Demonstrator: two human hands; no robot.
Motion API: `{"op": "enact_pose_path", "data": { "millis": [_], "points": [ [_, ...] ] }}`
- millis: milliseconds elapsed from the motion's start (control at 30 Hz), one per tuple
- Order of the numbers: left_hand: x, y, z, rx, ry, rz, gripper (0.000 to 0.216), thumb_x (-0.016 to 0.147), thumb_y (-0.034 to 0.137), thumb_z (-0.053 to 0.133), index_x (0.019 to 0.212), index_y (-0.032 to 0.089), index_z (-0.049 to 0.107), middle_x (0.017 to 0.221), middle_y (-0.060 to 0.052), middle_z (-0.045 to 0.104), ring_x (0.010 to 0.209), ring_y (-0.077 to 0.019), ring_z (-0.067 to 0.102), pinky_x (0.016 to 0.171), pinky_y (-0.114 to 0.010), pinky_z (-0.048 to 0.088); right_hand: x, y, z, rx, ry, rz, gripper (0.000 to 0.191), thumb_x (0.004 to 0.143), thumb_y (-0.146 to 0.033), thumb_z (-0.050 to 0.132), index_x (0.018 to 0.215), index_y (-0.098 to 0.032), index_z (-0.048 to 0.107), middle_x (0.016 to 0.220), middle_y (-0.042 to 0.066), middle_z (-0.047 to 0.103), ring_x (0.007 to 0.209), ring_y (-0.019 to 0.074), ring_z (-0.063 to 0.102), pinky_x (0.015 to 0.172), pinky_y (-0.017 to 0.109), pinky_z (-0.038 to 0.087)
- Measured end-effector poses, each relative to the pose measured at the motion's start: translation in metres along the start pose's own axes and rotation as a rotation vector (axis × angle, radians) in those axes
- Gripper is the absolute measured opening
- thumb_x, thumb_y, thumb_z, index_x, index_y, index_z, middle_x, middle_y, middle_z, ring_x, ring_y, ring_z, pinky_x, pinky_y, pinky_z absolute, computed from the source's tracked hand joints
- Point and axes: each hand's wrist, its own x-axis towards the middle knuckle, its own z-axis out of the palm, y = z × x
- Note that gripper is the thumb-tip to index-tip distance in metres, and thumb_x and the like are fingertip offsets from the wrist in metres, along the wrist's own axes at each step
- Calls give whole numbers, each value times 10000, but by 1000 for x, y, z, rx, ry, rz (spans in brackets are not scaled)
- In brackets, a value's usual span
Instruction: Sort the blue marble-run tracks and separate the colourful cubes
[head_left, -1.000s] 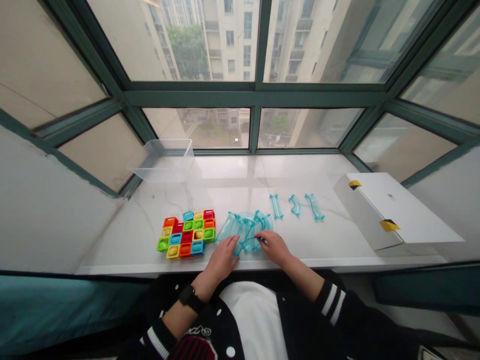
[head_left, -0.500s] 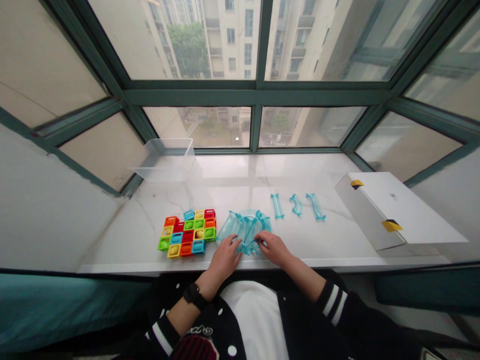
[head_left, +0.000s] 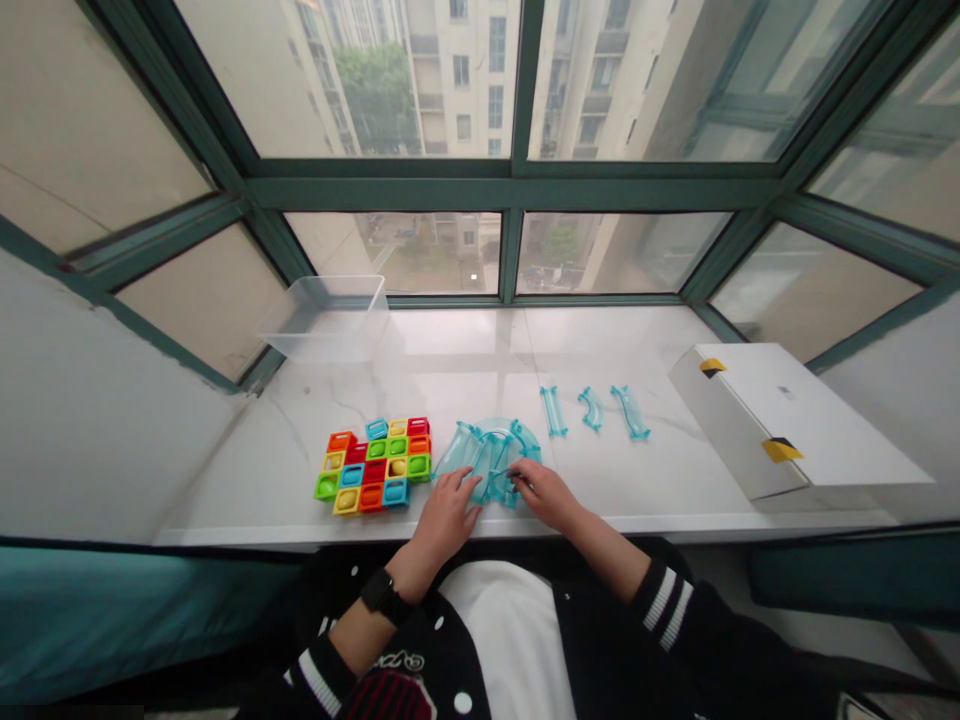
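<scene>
A pile of see-through blue track pieces [head_left: 491,440] lies near the front edge of the white sill, between my two hands. My left hand [head_left: 448,508] rests at the pile's left side, fingers stretched out and touching the pieces there. At the right side, my right hand [head_left: 547,495] has thumb and fingers pinched on one blue track piece, which overlaps the others so its outline is hard to follow. Three separate pieces lie spaced out beyond the right hand: a straight one [head_left: 553,412], a short curved one [head_left: 591,409] and a longer wavy one [head_left: 631,413].
Left of the pile sits a block of coloured cube bricks [head_left: 375,470] packed together. A clear plastic bin [head_left: 330,325] stands at the back left by the window. To the right is a white box [head_left: 806,420] with yellow-black tabs. The sill's front edge [head_left: 675,525] runs before me.
My right hand has shifted very slightly, and the piece at its fingertips lies at a different angle over the pile. The left hand stays on the pile's left side.
</scene>
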Motion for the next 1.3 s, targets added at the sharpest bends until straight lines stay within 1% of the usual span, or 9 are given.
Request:
{"op": "enact_pose_path", "data": {
  "millis": [200,300,400,500,600,833,900,1133,1300],
  "points": [
    [6,22,-18,-185,56,-2,361,942,370,698,1286,266,668,1326,-106,665,1230,-295,619,1090,-513,515,2,-10,-1,169,91,104,146,981,-236,516,1020,-220,656,936,42,706,754,175,696,766,325,558],
    [9,33,-19,-381,-3,-82,338,972,428,649,1251,238,675,1227,-104,708,1044,-247,689,914,-416,594,4,-21,-1,223,136,129,151,974,-273,546,1055,-228,666,930,39,714,728,175,705,738,331,586],
    [11,37,-16,-530,-15,-175,363,958,461,648,1220,213,686,1177,-103,738,926,-221,714,744,-337,600,5,-32,0,296,157,136,184,960,-300,584,1106,-236,675,991,63,726,718,184,711,699,349,622],
    [13,35,-15,-596,44,-236,348,959,470,625,1169,208,718,1103,-93,773,912,-223,731,776,-340,608,6,-40,2,380,156,142,248,956,-340,612,1178,-245,670,1036,79,724,744,200,721,671,367,648],
    [14,33,-17,-641,86,-273,347,961,485,620,1128,205,740,1043,-81,792,908,-227,739,829,-355,609,5,-43,2,385,149,114,330,942,-357,647,1255,-250,642,1032,76,721,811,210,723,714,371,654],
    [14,37,-21,-728,68,-293,372,952,509,629,1119,203,758,1060,-80,792,913,-228,734,841,-352,596,2,-50,-5,327,185,9,518,924,-296,664,1421,-271,521,1157,81,680,885,179,698,798,357,639],
    [15,40,-23,-696,60,-277,374,953,510,620,1095,201,775,1038,-78,790,885,-221,722,815,-342,587,2,-51,-9,309,215,3,525,932,-293,658,1436,-270,513,1162,81,679,882,173,694,802,352,635],
    [16,46,-32,-618,13,-193,327,931,476,664,1073,218,805,948,-60,767,777,-183,670,733,-301,552,1,-51,-14,255,270,5,361,973,-289,614,1333,-263,608,1080,72,715,852,178,686,823,361,622],
    [17,41,-30,-701,86,-289,392,926,549,652,1050,213,813,959,-63,789,830,-210,701,751,-322,574,-3,-54,-16,260,268,-81,567,954,-315,669,1492,-311,491,1239,99,629,914,186,674,790,358,635]
  ]
}}
